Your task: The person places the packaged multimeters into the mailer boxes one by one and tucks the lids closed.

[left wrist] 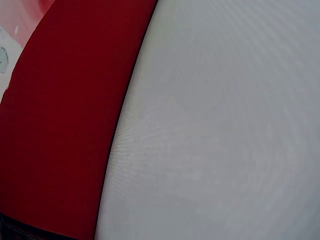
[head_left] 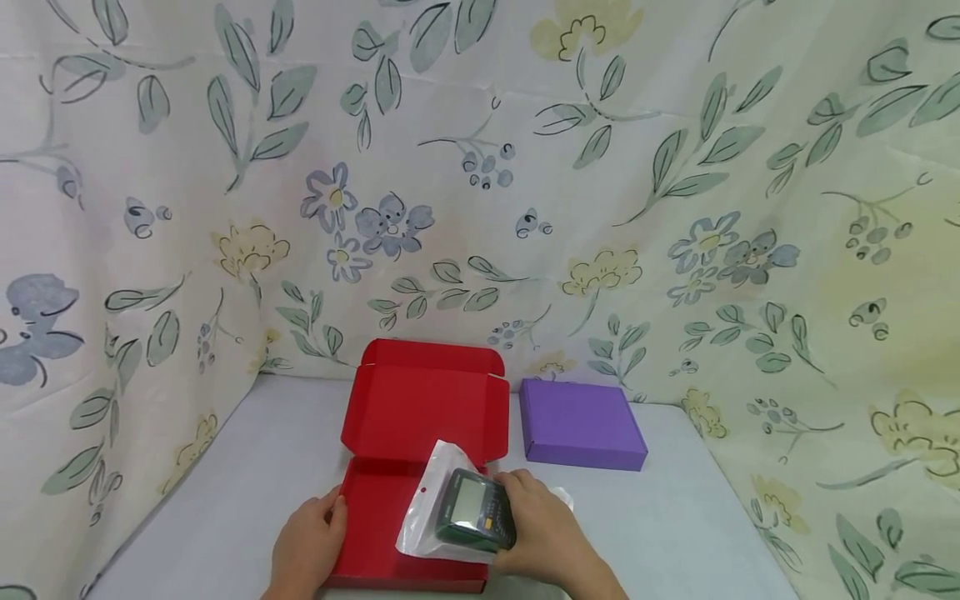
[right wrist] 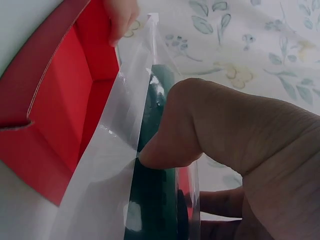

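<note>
My right hand [head_left: 542,529] grips a dark green handheld device [head_left: 477,510] with a grey screen and small buttons, one of them yellow. The device is inside a clear and white plastic bag [head_left: 422,521], and I hold it tilted above the right part of an open red cardboard box [head_left: 378,521]. In the right wrist view my thumb presses on the device's side through the plastic, with the fingers on its far face. My left hand [head_left: 309,537] pinches the box's left wall. That hand is out of sight in the left wrist view, which shows the box's outer wall [left wrist: 65,120].
A closed purple box [head_left: 581,423] lies behind and to the right of the red one. The red box's lid [head_left: 427,408] is folded back toward the rear. A white cloth [head_left: 697,517] covers the table, and a floral curtain [head_left: 480,208] hangs behind and at both sides.
</note>
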The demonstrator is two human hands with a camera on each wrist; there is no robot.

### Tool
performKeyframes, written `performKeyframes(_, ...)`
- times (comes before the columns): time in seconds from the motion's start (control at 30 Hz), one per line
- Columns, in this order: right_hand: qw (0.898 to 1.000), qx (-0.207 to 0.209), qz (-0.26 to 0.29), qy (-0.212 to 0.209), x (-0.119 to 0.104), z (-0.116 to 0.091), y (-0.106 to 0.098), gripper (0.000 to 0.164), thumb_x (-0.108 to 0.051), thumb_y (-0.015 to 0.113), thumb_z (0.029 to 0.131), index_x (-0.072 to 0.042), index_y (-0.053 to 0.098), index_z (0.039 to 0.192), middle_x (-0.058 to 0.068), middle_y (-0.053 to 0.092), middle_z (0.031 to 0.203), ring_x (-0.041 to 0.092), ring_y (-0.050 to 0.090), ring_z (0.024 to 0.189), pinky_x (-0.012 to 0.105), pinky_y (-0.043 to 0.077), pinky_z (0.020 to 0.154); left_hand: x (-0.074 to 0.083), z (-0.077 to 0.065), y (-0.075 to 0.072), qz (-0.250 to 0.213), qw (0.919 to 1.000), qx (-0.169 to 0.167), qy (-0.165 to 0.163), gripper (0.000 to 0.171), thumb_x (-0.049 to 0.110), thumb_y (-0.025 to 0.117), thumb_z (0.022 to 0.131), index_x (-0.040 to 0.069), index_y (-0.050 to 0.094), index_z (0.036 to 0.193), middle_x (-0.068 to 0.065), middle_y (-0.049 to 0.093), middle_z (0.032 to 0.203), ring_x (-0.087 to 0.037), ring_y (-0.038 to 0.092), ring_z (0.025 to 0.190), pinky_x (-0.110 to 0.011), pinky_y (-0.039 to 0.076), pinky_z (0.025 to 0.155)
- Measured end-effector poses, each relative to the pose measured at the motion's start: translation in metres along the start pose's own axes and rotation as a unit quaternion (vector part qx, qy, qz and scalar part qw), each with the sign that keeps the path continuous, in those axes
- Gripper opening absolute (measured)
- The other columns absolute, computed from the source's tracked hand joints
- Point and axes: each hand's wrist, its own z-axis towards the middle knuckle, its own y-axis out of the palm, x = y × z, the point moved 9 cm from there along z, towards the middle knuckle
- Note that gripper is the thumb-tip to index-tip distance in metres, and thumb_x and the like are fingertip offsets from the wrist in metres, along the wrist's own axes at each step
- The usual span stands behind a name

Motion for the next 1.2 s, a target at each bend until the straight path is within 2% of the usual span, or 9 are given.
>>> performKeyframes(0.13,1.000,-0.011,0.010,-0.001,-0.005,0.004,0.005,0.098,-0.049,0.093,0.055,-0.010,0.057,0.137,-0.004,0.059,0.117,0.011,0.054,0.098,0.039,0.058,0.084,0.001,0.000,-0.001,-0.002,1.0000,0.003,0.002,0.051,0.026,0.061,0.099,-0.006,0.058,0.139,-0.003,0.057,0.075,-0.019,0.049,0.063,-0.032,0.046,0.058)
performKeyframes(0.3,1.000,-0.013,0.001,-0.015,-0.014,0.012,0.008,0.095,-0.037,0.093,0.052,-0.012,0.057,0.136,-0.006,0.058,0.118,0.011,0.054,0.098,0.036,0.057,0.082,0.001,0.000,-0.001,-0.008,0.9999,0.013,0.004,0.053,0.027,0.065,0.097,-0.006,0.059,0.138,-0.003,0.060,0.077,-0.018,0.051,0.062,-0.031,0.049,0.058)
performKeyframes(0.5,0.999,-0.021,0.007,-0.027,-0.025,0.019,0.014,0.094,-0.034,0.094,0.050,-0.013,0.058,0.134,-0.007,0.058,0.121,0.011,0.055,0.100,0.036,0.057,0.084,0.000,0.000,-0.002,-0.014,0.9996,0.023,0.000,0.055,0.026,0.071,0.094,-0.006,0.060,0.138,-0.003,0.061,0.078,-0.018,0.052,0.062,-0.030,0.050,0.059)
performKeyframes(0.7,0.998,-0.030,0.023,-0.040,-0.035,0.024,0.024,0.094,-0.031,0.095,0.049,-0.012,0.058,0.133,-0.010,0.057,0.116,0.008,0.053,0.098,0.030,0.056,0.080,-0.001,-0.001,-0.001,-0.016,0.9996,0.020,-0.011,0.055,0.027,0.069,0.096,-0.006,0.058,0.139,-0.004,0.063,0.081,-0.017,0.054,0.065,-0.031,0.051,0.059)
performKeyframes(0.93,0.996,-0.021,-0.021,-0.080,-0.049,0.031,0.030,0.088,-0.035,0.093,0.053,-0.013,0.059,0.131,-0.009,0.058,0.116,0.008,0.054,0.097,0.029,0.053,0.080,-0.003,-0.003,-0.002,-0.025,0.9994,0.018,-0.017,0.054,0.028,0.065,0.098,-0.004,0.057,0.140,-0.006,0.064,0.084,-0.017,0.054,0.067,-0.031,0.050,0.061)
performKeyframes(1.2,0.996,-0.060,-0.009,-0.061,-0.057,0.040,0.040,0.094,-0.036,0.095,0.050,-0.015,0.058,0.133,-0.010,0.057,0.115,0.008,0.052,0.099,0.033,0.054,0.085,-0.008,-0.001,0.001,-0.043,0.9985,0.008,-0.033,0.055,0.034,0.060,0.101,-0.003,0.056,0.142,-0.005,0.062,0.084,-0.018,0.053,0.068,-0.032,0.047,0.061)
